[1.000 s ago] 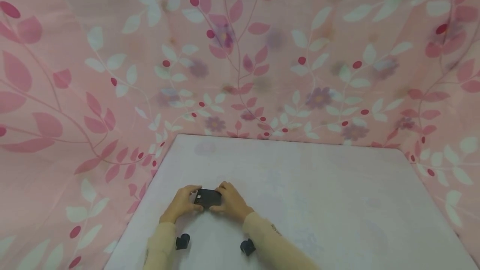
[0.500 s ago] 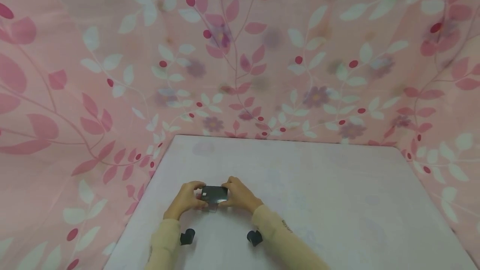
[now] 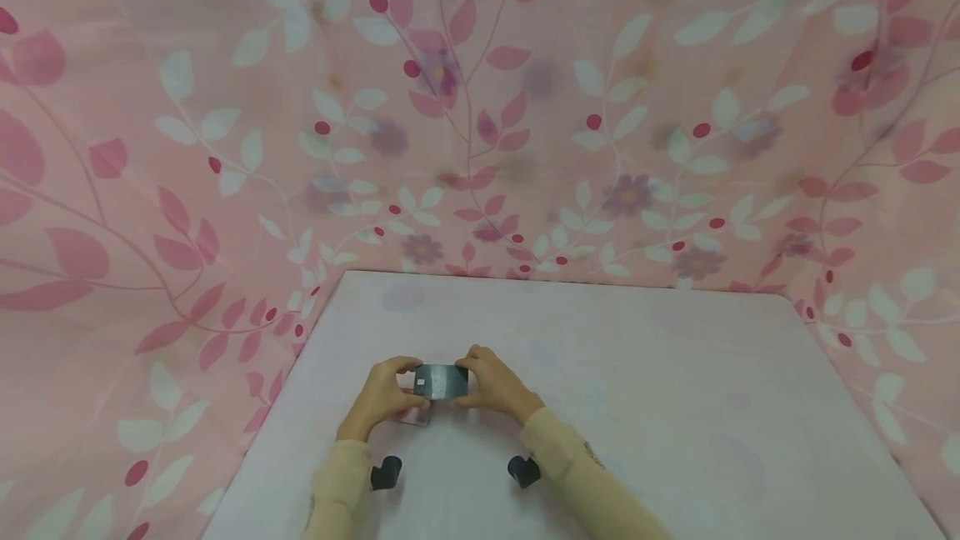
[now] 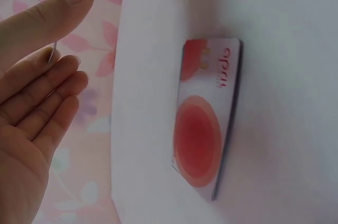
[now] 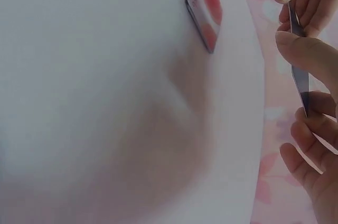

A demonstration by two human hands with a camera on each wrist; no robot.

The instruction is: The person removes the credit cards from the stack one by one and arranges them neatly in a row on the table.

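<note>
Both hands hold one thin dark card with a small pale square near its left end, raised above the table. My left hand pinches its left end between thumb and fingers, and my right hand pinches the right end. Seen edge-on in the right wrist view, the dark card looks slightly bowed. On the table below lies a white card with red circles, reddish lettering and a dark edge; in the head view this white card is partly covered by my left hand.
The white tabletop reaches back to a pink floral curtain, which also encloses both sides. Dark wrist cameras stick out inward from the cream sleeves.
Both hands have moved rightward and slightly up in the head view with the dark card. It now catches more light, and the white card beneath has come into sight.
</note>
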